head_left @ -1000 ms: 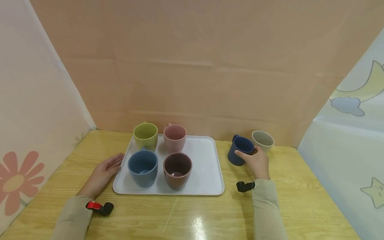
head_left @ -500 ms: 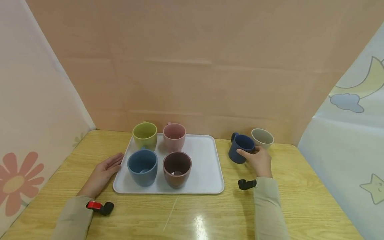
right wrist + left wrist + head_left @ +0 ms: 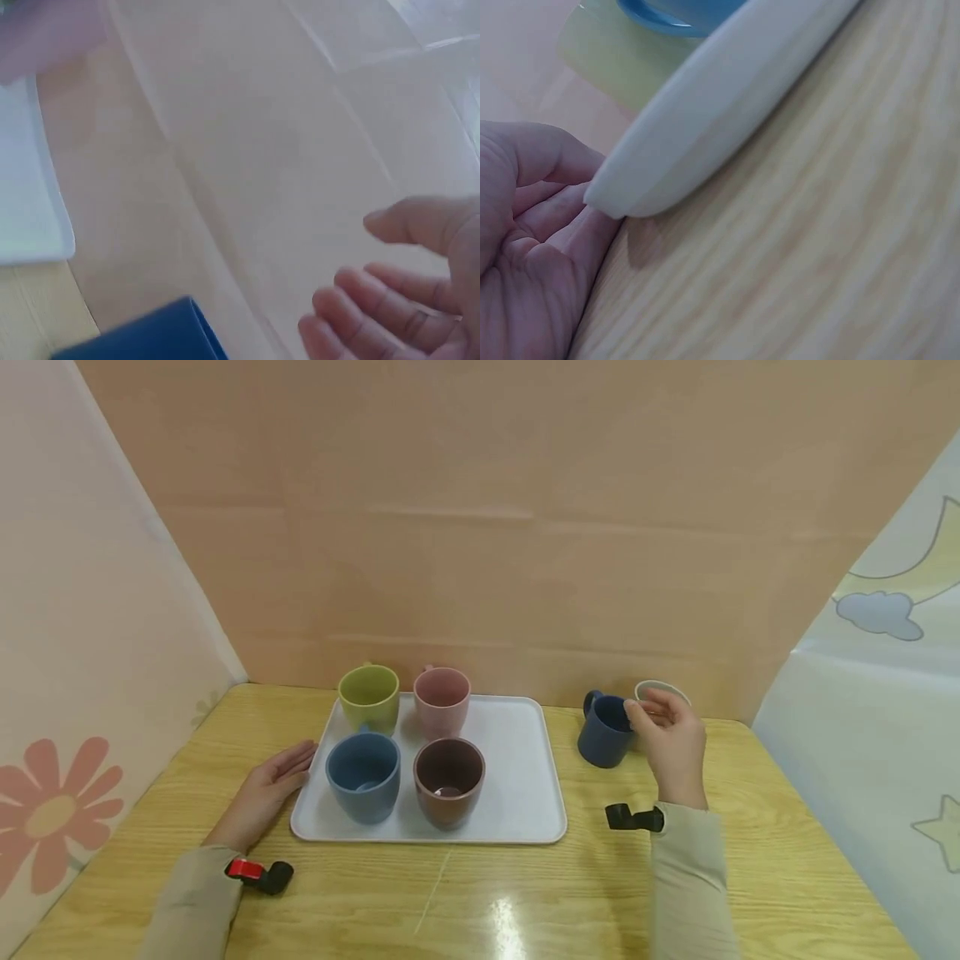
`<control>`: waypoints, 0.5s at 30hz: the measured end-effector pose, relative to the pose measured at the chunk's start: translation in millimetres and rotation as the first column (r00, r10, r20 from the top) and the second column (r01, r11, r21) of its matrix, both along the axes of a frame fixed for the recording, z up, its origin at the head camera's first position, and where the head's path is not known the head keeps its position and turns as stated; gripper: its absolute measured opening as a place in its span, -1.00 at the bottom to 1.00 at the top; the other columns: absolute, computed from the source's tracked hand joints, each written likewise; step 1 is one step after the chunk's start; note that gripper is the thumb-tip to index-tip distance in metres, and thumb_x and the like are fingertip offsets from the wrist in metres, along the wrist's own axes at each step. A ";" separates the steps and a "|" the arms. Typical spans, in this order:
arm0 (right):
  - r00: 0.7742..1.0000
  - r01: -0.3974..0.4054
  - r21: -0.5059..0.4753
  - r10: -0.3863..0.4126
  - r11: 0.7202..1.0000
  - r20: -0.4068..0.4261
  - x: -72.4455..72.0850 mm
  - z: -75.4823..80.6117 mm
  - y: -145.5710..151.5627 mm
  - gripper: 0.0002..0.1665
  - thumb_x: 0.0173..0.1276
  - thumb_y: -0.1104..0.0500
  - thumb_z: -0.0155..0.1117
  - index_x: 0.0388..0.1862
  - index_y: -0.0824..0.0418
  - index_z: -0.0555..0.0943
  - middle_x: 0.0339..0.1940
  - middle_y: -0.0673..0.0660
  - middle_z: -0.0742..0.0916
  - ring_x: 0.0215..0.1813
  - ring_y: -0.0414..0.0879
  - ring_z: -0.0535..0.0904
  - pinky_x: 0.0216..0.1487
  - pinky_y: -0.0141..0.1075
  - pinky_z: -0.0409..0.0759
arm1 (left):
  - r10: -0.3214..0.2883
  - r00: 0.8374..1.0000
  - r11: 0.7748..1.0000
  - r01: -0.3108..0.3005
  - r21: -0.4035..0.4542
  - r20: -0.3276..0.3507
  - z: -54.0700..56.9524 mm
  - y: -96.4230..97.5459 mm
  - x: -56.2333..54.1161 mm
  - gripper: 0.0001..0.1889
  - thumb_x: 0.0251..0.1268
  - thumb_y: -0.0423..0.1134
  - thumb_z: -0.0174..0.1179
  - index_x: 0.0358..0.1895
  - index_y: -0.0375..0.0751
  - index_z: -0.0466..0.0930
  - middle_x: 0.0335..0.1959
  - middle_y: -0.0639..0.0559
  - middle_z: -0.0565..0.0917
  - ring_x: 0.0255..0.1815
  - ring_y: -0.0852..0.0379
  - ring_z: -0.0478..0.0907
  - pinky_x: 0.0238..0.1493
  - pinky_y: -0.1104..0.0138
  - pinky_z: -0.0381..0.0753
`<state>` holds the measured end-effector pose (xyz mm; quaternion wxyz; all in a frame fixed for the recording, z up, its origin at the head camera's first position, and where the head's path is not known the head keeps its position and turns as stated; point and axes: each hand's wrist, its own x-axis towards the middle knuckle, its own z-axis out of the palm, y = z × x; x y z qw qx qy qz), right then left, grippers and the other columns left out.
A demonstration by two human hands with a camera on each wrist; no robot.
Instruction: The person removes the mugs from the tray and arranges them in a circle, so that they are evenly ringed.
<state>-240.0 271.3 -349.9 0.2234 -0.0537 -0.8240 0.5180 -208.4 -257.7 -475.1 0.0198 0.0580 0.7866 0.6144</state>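
My left hand [image 3: 258,793] lies at the left edge of a white tray [image 3: 517,777], its fingers extended along the rim. In the left wrist view the thumb and fingers [image 3: 555,232] meet the tray's edge. My right hand [image 3: 675,747] is raised above the table with its fingers loosely bent and nothing between them. Just left of it stands a navy mug [image 3: 602,743], upright, handle to the back left. A pale grey cup [image 3: 663,685] stands behind the right hand, mostly hidden by it. In the right wrist view the thumb and fingers are apart, near the navy mug [image 3: 150,337].
Upright on the tray's left and middle are a green mug [image 3: 375,710], a pink mug [image 3: 442,710], a blue mug [image 3: 363,785] and a brown cup [image 3: 448,793]. A brown paper backdrop [image 3: 480,568] rises behind the wooden table [image 3: 375,893].
My right hand has let go of the navy mug and lifted up and to the right. The mug now stands upright on the table. My left hand stays at the tray.
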 end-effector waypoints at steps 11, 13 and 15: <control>0.815 -0.574 -0.140 0.545 0.807 -0.200 -7.0 -23.5 -41.2 -0.59 0.44 0.36 0.28 0.22 0.44 0.53 -0.09 0.18 0.73 -0.16 -0.09 0.72 -0.10 -0.26 0.74 | -0.026 1.000 1.000 0.026 -0.003 -0.006 0.5 2.3 -2.3 -0.40 0.61 -0.35 -0.01 0.57 -0.45 0.04 0.54 -0.39 0.21 0.53 -0.18 0.19 0.16 0.69 0.36; 0.777 -0.626 -0.121 0.605 0.770 -0.175 -6.6 -26.9 -48.9 -0.54 0.42 0.38 0.30 0.27 0.44 0.50 -0.05 0.24 0.71 -0.12 -0.09 0.71 -0.06 -0.25 0.73 | -0.026 1.000 1.000 0.026 -0.007 -0.012 0.3 2.4 -2.5 -0.41 0.61 -0.35 -0.01 0.57 -0.46 0.05 0.53 -0.39 0.21 0.53 -0.15 0.21 0.17 0.69 0.35; 0.754 -0.655 -0.099 0.642 0.749 -0.139 -6.6 -28.6 -56.4 -0.49 0.38 0.39 0.33 0.30 0.40 0.49 -0.02 0.28 0.69 -0.07 -0.09 0.69 -0.03 -0.27 0.72 | -0.026 1.000 1.000 0.026 -0.012 -0.013 0.2 2.4 -3.1 -0.40 0.61 -0.35 -0.01 0.57 -0.46 0.05 0.53 -0.39 0.21 0.53 -0.13 0.21 0.16 0.69 0.35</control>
